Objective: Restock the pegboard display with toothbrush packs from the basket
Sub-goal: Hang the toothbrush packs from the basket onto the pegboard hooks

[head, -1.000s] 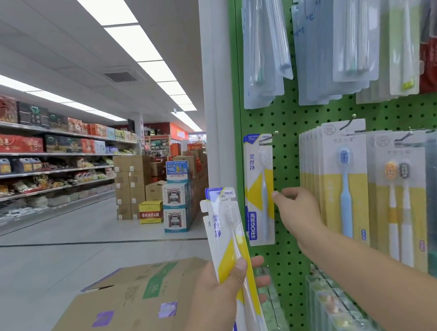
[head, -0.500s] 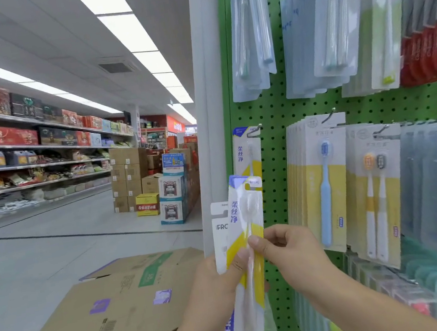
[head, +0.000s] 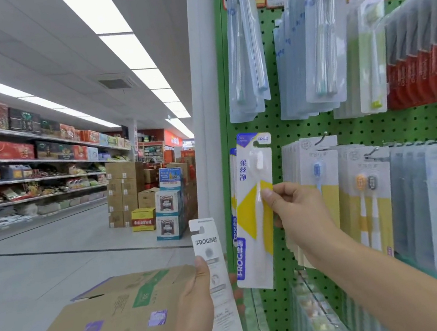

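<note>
On the green perforated pegboard, the white and yellow toothbrush pack stands upright with its hang hole at 12 o'clock, at the hook's level. The right hand pinches its middle from 3 o'clock. The left hand, lower at 7 o'clock, grips a grey-white toothbrush pack, also upright.

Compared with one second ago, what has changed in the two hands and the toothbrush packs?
The right hand left the pegboard, took the front yellow-and-white pack from the left hand, and raised it to the hook at the green pegboard, pinching it. The left hand now holds only one pack, showing its printed back. The neighbouring hung packs and flattened cardboard boxes stayed as they were.
</note>
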